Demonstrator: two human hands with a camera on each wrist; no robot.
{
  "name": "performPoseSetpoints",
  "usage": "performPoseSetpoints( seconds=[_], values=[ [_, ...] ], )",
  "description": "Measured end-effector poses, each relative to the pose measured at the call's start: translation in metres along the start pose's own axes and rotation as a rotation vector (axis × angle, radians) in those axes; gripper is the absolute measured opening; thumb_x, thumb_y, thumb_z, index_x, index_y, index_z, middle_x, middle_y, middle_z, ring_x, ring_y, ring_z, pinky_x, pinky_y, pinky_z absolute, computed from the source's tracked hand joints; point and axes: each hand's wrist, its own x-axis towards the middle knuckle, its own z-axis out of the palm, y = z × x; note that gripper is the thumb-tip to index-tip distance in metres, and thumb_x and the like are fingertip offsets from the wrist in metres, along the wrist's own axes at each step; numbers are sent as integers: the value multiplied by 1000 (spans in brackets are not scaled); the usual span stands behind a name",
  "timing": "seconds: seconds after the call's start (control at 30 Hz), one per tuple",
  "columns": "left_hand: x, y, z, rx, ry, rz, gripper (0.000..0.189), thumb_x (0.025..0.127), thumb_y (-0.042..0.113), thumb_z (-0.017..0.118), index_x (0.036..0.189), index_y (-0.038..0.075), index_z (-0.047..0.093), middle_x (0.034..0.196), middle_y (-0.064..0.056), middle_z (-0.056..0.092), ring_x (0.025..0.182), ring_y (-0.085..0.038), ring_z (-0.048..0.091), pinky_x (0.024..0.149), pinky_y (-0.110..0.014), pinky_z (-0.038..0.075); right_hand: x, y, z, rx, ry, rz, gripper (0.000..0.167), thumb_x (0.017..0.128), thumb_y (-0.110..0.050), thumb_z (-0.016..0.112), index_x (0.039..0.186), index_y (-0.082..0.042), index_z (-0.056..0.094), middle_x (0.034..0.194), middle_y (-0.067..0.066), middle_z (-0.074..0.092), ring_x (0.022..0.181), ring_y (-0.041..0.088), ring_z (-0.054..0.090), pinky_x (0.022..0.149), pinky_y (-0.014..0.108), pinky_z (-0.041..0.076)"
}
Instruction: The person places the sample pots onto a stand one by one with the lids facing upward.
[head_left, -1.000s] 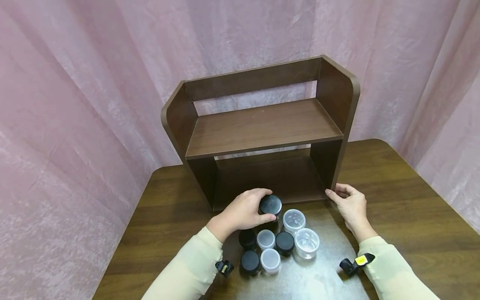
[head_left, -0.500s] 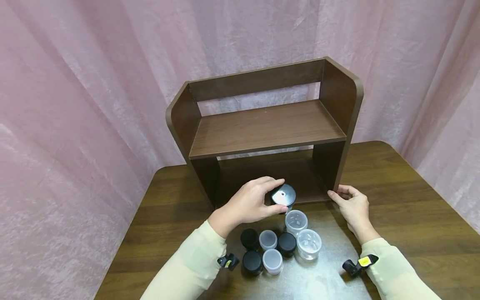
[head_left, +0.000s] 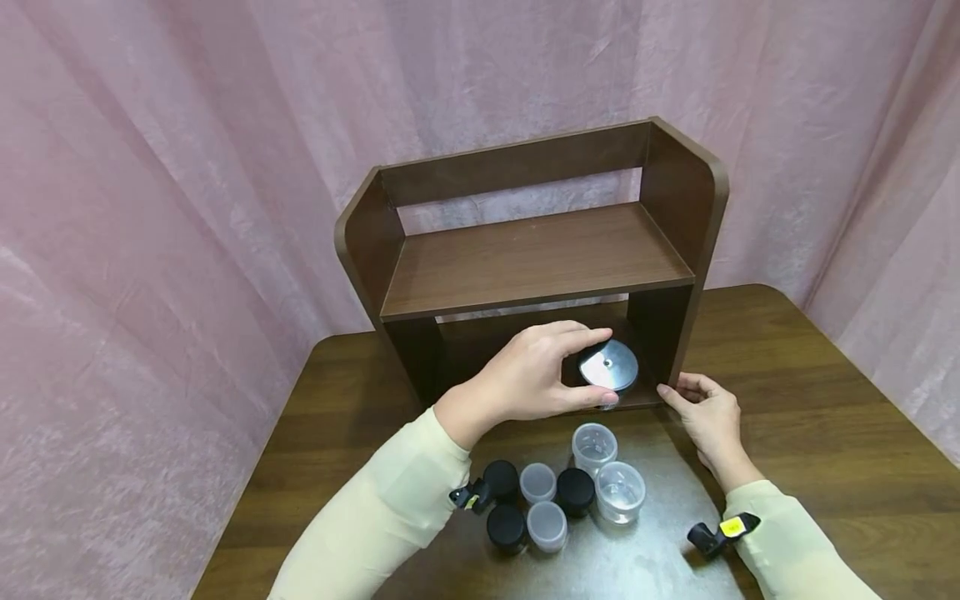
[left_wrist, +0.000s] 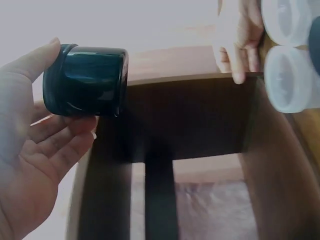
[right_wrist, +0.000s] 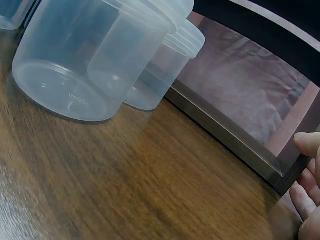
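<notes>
My left hand [head_left: 532,375] grips a dark jar with a black lid [head_left: 609,365] between thumb and fingers. It holds the jar in front of the lower compartment's right part. In the left wrist view, the jar [left_wrist: 95,80] looks dark green and glossy, and sits clear of the shelf boards. My right hand [head_left: 708,421] pinches the lower front corner of the right side panel of the brown two-tier shelf [head_left: 540,258]. The right wrist view shows the thumb on the panel's inner side, with the other fingers outside.
In front of the shelf stand two clear plastic jars [head_left: 620,492], two small frosted-lidded jars [head_left: 547,525] and three black-lidded jars [head_left: 507,528]. They are grouped closely on the wooden table [head_left: 795,400]. A pink curtain [head_left: 187,167] hangs behind.
My left hand has carried the dark jar from beside the other jars, up and to the right, in front of the lower compartment. My right hand stays on the shelf corner.
</notes>
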Motion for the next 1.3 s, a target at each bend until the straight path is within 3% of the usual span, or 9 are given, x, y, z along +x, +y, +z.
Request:
performPoseSetpoints(
  seconds=[0.2, 0.43, 0.6, 0.77, 0.87, 0.97, 1.13, 1.3],
  values=[
    [26, 4, -17, -70, 41, 36, 67, 77, 43, 79, 130, 7, 60, 121, -3, 64, 111, -6, 58, 96, -15, 40, -1, -2, 0, -20, 4, 5, 38, 79, -25, 81, 105, -1, 67, 82, -14, 62, 78, -1, 58, 61, 11, 47],
    [53, -1, -39, -168, 83, -5, 62, 78, 36, 80, 129, 5, 61, 116, -4, 66, 89, -4, 58, 77, -17, 48, -2, -4, 0, -13, 7, -20, 37, 78, -23, 82, 104, 0, 68, 81, -11, 63, 76, 0, 57, 60, 12, 46],
    [71, -11, -53, -253, 113, -76, 60, 78, 33, 80, 127, 3, 61, 105, -2, 68, 76, -5, 61, 69, -17, 50, -2, -4, 4, -8, 8, -33, 34, 79, -20, 81, 102, 0, 68, 81, -8, 62, 76, 3, 56, 59, 12, 45],
    [86, -24, -61, -283, 59, -220, 62, 79, 36, 79, 131, 8, 59, 96, 2, 69, 76, -5, 62, 69, -18, 49, -4, -5, 6, -37, -5, -33, 33, 80, -24, 80, 102, -2, 68, 82, -7, 61, 78, 6, 54, 59, 13, 44],
    [96, -31, -63, -330, 34, -298, 64, 80, 38, 77, 134, 10, 57, 100, 2, 68, 82, -5, 63, 73, -18, 49, -4, -5, 5, -38, -9, -24, 34, 80, -24, 80, 103, -2, 68, 82, -8, 61, 77, 5, 54, 58, 13, 44],
    [108, -38, -61, -385, 55, -361, 63, 80, 38, 78, 132, 11, 56, 107, 3, 66, 90, -6, 61, 78, -18, 47, -4, -6, 3, -23, -10, -20, 34, 80, -24, 80, 104, -2, 67, 82, -9, 62, 78, 3, 55, 58, 13, 45],
    [129, -46, -50, -420, 132, -472, 56, 77, 40, 80, 121, 14, 55, 109, 5, 60, 99, -7, 55, 80, -17, 44, -2, -6, -4, 0, -10, -8, 34, 80, -24, 80, 103, -2, 67, 83, -11, 62, 79, 2, 57, 59, 12, 47],
    [148, -47, -29, -454, 204, -545, 53, 77, 40, 80, 118, 18, 56, 108, 8, 58, 97, -4, 54, 79, -14, 45, -3, -6, -9, 5, -6, 1, 34, 80, -24, 80, 103, -3, 66, 83, -11, 61, 79, 2, 56, 59, 13, 47]
  ],
)
